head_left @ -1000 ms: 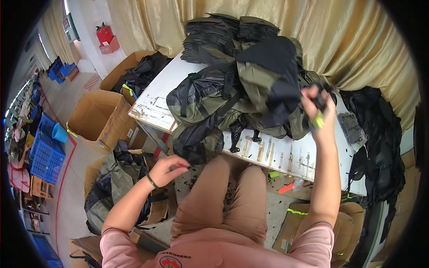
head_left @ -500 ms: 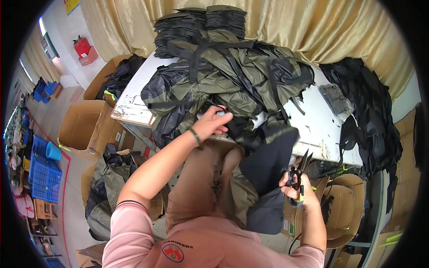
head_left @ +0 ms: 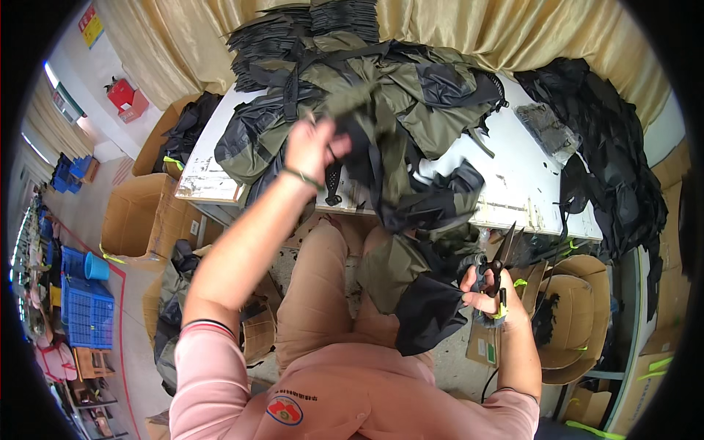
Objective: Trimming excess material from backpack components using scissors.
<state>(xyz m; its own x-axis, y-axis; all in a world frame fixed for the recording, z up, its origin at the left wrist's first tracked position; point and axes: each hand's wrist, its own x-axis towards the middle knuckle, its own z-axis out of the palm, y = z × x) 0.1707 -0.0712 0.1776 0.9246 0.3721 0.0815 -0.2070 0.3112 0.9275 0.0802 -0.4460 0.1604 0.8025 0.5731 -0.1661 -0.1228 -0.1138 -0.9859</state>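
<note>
My left hand (head_left: pixel 317 150), smeared by motion, is above the table's near edge, its fingers closed on an olive-and-black sewn fabric piece (head_left: pixel 392 172). That piece hangs over the edge toward my lap, with its black lower panel (head_left: pixel 429 312) at my right hand. My right hand (head_left: pixel 485 295) is closed around black-handled scissors (head_left: pixel 502 257), blades up and apart. Its thumb and finger also seem to pinch the black panel's edge. Behind my left hand lies a heap of similar olive-and-black fabric pieces (head_left: pixel 257 136) with straps.
The white worn table (head_left: pixel 506 194) carries stacks of flat black pieces (head_left: pixel 268 48) at the back and a clear plastic packet (head_left: pixel 546 128). Black fabric (head_left: pixel 609 147) is heaped at the right. Cardboard boxes (head_left: pixel 139 220) stand at the left, another box (head_left: pixel 579 323) at the lower right.
My left hand has moved up and left, pulling part of the fabric piece up from the heap. The black panel has swung lower; my right hand with the scissors has shifted only slightly.
</note>
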